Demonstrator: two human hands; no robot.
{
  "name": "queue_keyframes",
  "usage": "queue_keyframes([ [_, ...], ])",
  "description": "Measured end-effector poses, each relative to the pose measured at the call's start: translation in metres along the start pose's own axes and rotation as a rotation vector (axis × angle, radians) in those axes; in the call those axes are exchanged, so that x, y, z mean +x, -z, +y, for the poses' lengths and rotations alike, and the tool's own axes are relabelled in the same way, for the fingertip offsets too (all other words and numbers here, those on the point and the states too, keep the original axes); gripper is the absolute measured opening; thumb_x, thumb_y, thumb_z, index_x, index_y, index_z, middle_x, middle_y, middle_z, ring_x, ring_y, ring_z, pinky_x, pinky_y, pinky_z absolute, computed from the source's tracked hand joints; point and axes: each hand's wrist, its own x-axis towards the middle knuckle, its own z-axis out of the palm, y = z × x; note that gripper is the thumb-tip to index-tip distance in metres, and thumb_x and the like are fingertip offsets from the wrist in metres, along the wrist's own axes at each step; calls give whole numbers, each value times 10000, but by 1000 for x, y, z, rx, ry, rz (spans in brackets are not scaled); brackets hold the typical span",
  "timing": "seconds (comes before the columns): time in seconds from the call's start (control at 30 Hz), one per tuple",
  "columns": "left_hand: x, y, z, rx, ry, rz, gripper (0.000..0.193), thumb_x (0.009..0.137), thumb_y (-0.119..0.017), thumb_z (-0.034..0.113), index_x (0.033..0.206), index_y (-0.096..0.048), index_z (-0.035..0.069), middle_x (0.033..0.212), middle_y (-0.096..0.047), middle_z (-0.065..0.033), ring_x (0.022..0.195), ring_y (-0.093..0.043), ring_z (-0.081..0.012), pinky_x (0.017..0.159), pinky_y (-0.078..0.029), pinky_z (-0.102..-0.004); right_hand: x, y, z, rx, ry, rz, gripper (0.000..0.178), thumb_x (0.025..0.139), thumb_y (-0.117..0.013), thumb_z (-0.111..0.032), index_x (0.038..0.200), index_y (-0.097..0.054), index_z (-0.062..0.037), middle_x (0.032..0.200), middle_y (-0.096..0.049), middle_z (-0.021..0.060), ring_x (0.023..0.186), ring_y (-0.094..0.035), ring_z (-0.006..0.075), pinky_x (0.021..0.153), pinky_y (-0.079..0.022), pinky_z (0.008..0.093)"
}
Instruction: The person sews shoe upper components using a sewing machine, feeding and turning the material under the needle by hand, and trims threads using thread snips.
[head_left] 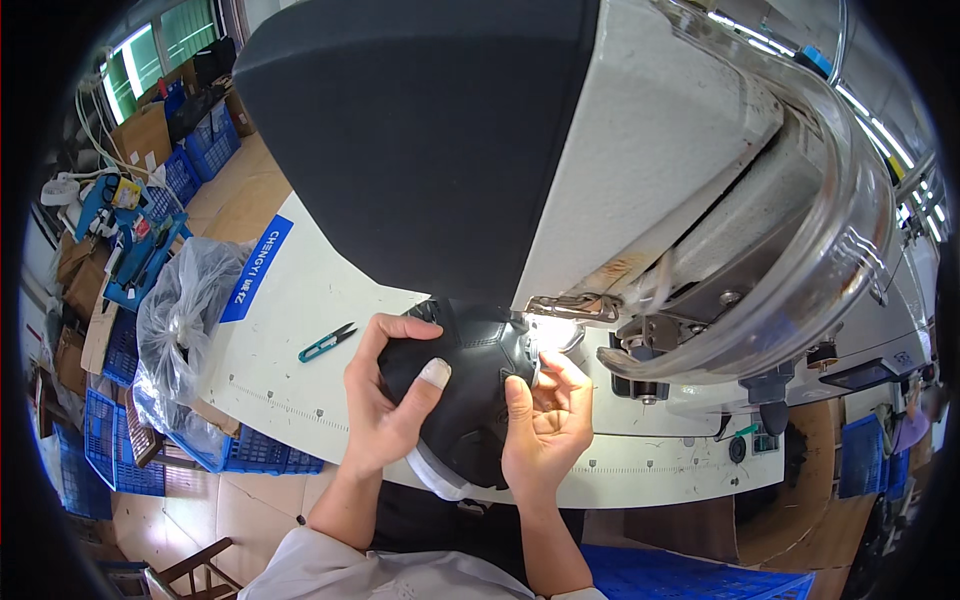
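A rounded black leather-like stitched piece with a white lower edge lies on the sewing machine table, beside the lit needle area. My left hand grips its left side, thumb pressed on top and index finger curled over the far part. At its right edge, my right hand holds it with thumb and bent fingers close to the bright light; what lies under those fingers is partly hidden. Above stands the large sewing machine, with a clear curved guard. To the left of my left hand rest teal thread snips.
The white table has a curved front edge with a printed scale. Left of it are a clear plastic bag, blue crates and a blue tool tray. Another blue crate sits below at the right.
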Motion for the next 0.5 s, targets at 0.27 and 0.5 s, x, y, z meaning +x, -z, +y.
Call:
queue_keyframes([
  [0.27, 25, 15, -10, 103, -102, -113, 263, 765, -633, 78, 1003, -555, -3, 917, -587, -55, 769, -551, -81, 692, -443, -199, -1, -9, -1, -56, -11, 61, 360, 840, -660, 30, 1156, -487, 44, 971, -584, 115, 803, -592, 84, 657, -483, 175],
  [0.5, 37, 22, -8, 55, 72, -160, 289, 744, -648, 95, 1006, -576, -1, 937, -599, -63, 816, -570, -101, 728, -454, -227, 1, -13, 3, -107, 26, 68, 365, 827, -684, 20, 1142, -499, 36, 948, -587, 100, 773, -587, 82, 662, -490, 186],
])
